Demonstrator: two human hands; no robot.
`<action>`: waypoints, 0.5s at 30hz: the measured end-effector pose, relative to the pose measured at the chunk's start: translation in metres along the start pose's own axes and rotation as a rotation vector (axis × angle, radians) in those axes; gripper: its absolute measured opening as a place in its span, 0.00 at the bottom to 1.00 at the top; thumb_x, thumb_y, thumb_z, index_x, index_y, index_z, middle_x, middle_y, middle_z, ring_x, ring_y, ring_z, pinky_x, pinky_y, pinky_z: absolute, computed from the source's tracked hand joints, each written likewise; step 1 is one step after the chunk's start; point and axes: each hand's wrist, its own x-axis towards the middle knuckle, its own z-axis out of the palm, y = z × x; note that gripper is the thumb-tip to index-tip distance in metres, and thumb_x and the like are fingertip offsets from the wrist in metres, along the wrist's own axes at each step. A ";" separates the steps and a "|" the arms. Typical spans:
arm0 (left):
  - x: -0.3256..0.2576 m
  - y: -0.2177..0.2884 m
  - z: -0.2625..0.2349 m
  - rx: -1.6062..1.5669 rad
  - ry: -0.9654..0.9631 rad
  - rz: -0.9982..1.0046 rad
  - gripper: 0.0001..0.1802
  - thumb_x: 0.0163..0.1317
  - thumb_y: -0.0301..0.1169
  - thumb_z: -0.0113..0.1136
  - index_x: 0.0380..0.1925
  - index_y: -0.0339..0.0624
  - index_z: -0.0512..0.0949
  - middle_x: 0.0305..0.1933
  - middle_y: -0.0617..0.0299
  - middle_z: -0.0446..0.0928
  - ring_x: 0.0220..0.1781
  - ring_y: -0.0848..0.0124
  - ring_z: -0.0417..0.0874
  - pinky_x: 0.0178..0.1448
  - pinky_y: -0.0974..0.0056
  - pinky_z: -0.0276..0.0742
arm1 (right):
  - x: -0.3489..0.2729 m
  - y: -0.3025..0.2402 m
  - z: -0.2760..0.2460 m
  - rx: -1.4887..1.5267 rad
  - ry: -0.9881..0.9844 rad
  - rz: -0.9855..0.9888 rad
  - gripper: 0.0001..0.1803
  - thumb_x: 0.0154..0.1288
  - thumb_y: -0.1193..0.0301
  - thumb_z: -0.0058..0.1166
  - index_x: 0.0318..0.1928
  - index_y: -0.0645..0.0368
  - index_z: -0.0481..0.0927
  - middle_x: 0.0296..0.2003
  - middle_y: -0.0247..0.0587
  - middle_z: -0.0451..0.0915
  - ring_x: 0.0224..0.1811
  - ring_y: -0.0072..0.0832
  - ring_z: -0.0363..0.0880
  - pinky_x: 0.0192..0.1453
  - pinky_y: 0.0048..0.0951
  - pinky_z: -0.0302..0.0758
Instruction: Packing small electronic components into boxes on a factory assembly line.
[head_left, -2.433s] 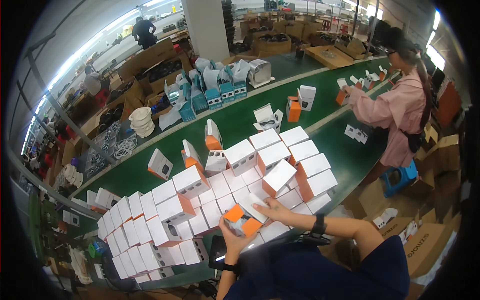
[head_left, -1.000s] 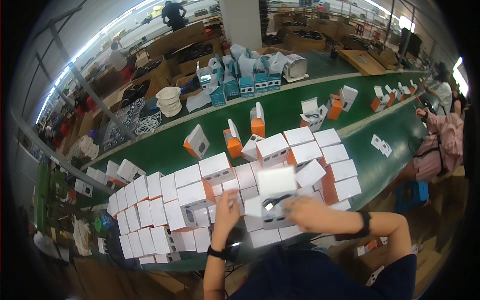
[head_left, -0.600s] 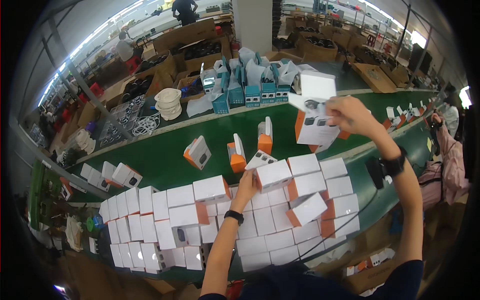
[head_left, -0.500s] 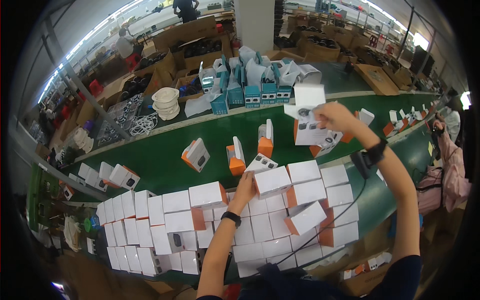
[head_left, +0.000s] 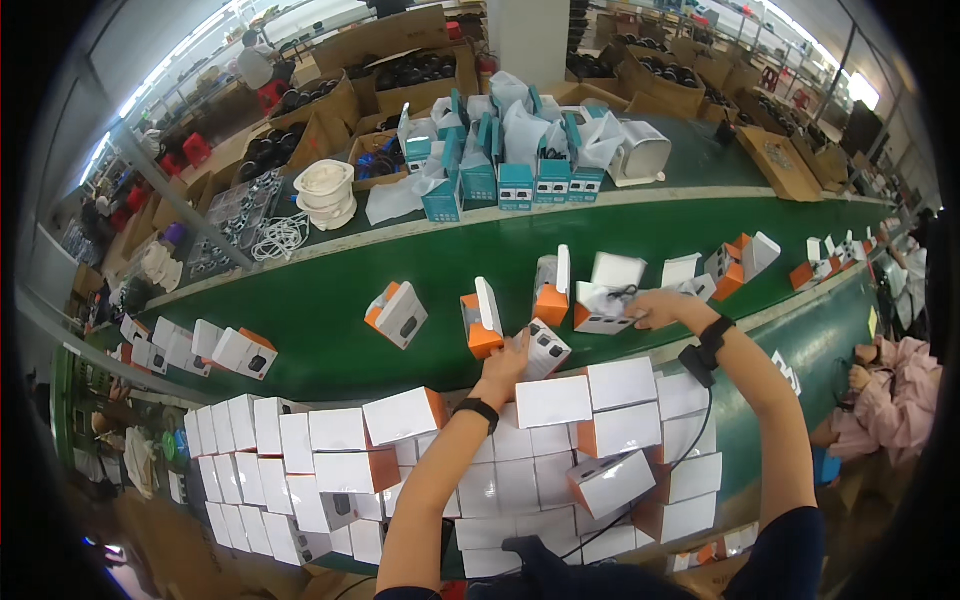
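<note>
- Right there, your right hand (head_left: 660,308) pinches the open box (head_left: 602,323) at its right edge, on the green belt (head_left: 325,305).
- It lies just left of that grip, lid (head_left: 618,269) raised at the far side (right hand's nearer).
- Your left hand (head_left: 503,368) touches the tilted white box (head_left: 550,350); gripping, I can't tell.

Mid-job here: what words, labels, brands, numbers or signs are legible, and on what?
None is legible.
Open white box at the right hand: small dark marks, too small to read.
White box at the left hand: dark pictures and tiny print, unreadable.
Teal boxes: light print, too small to read.
White cards: dark marks, unreadable.
</note>
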 end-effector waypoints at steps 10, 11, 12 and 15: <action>-0.028 -0.009 -0.056 -0.417 -0.004 -0.128 0.39 0.38 0.41 0.73 0.53 0.46 0.68 0.47 0.44 0.77 0.48 0.48 0.79 0.52 0.54 0.74 | -0.078 -0.080 -0.066 0.217 0.589 -0.242 0.21 0.37 0.86 0.37 0.32 0.59 0.79 0.29 0.47 0.76 0.33 0.43 0.75 0.37 0.35 0.71; -0.030 -0.007 -0.057 -0.454 0.060 -0.139 0.39 0.38 0.42 0.73 0.52 0.46 0.68 0.45 0.46 0.78 0.48 0.48 0.79 0.52 0.55 0.74 | -0.085 -0.092 -0.067 0.233 0.791 -0.309 0.19 0.33 0.88 0.35 0.26 0.60 0.76 0.17 0.43 0.69 0.22 0.39 0.68 0.26 0.33 0.62; -0.035 -0.006 -0.061 -0.490 0.125 -0.156 0.39 0.37 0.42 0.74 0.52 0.47 0.69 0.43 0.47 0.79 0.48 0.48 0.79 0.51 0.55 0.74 | -0.095 -0.107 -0.070 0.228 0.796 -0.316 0.19 0.33 0.88 0.35 0.26 0.60 0.76 0.17 0.43 0.69 0.22 0.39 0.68 0.26 0.33 0.62; -0.052 0.022 -0.093 -0.556 0.237 -0.246 0.36 0.36 0.43 0.75 0.47 0.48 0.70 0.40 0.49 0.79 0.45 0.49 0.79 0.49 0.55 0.74 | -0.131 -0.143 -0.069 0.281 0.982 -0.181 0.16 0.31 0.85 0.34 0.22 0.59 0.73 0.11 0.42 0.63 0.16 0.38 0.63 0.21 0.32 0.55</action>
